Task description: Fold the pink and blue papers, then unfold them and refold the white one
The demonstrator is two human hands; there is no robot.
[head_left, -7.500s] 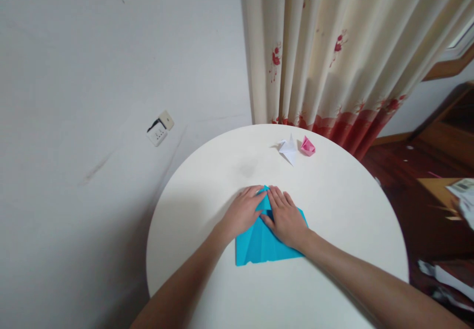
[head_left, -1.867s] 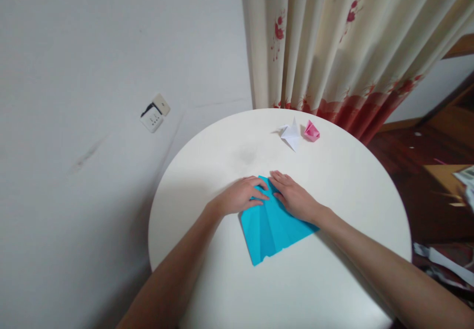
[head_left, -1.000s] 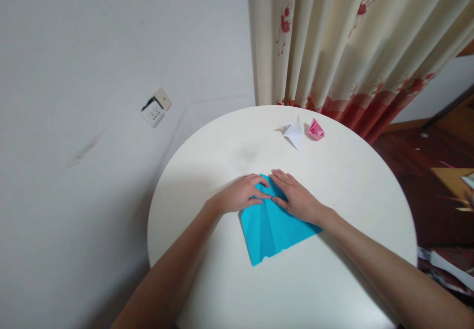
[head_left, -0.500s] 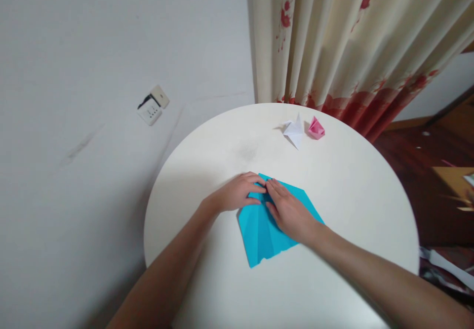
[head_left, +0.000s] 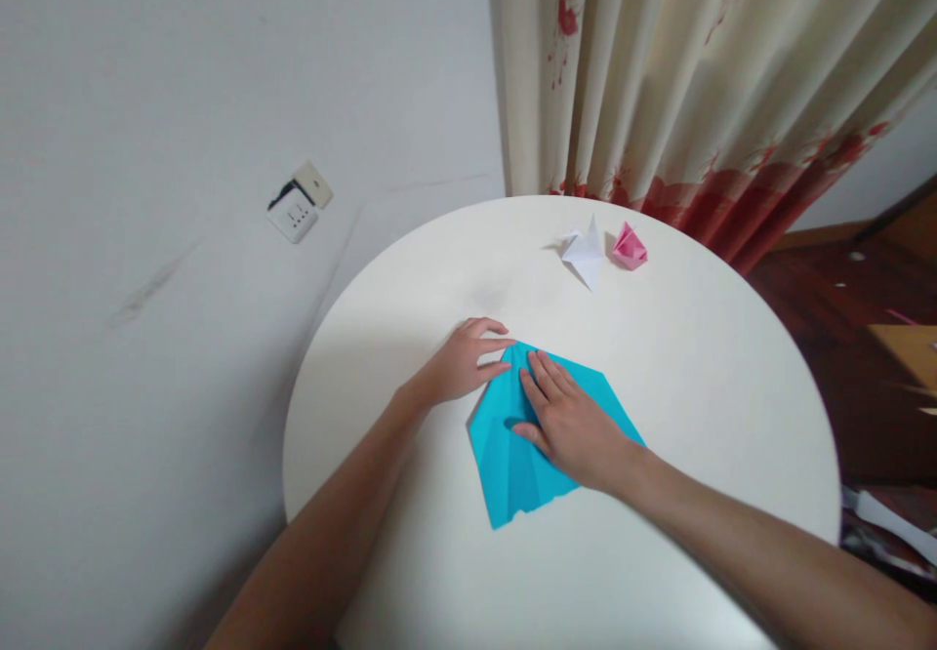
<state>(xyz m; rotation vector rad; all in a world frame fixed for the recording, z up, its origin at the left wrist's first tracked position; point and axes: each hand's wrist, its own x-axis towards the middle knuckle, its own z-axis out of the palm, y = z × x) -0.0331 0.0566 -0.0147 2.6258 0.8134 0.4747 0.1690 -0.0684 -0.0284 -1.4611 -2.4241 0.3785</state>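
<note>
A partly folded sheet of blue paper (head_left: pixel 523 474) lies flat on the round white table (head_left: pixel 410 552). Creases run down it, and its near edge is ragged. My right hand (head_left: pixel 575 421) rests flat on the paper's middle and right side, fingers stretched toward the top edge and thumb out to the left. My left hand (head_left: pixel 468 362) is at the paper's upper left corner with its fingers apart; the fingertips reach that edge. Part of the sheet is hidden under my right hand.
Near the table's far edge stand a white folded paper bird (head_left: pixel 584 255) and a pink folded paper piece (head_left: pixel 630 247). A wall with a socket (head_left: pixel 293 214) is at the left. A floral curtain (head_left: pixel 659 74) hangs behind the table.
My left hand has drawn back up and left, off the paper's middle to its corner. My right hand's fingers and thumb have spread, staying on the sheet.
</note>
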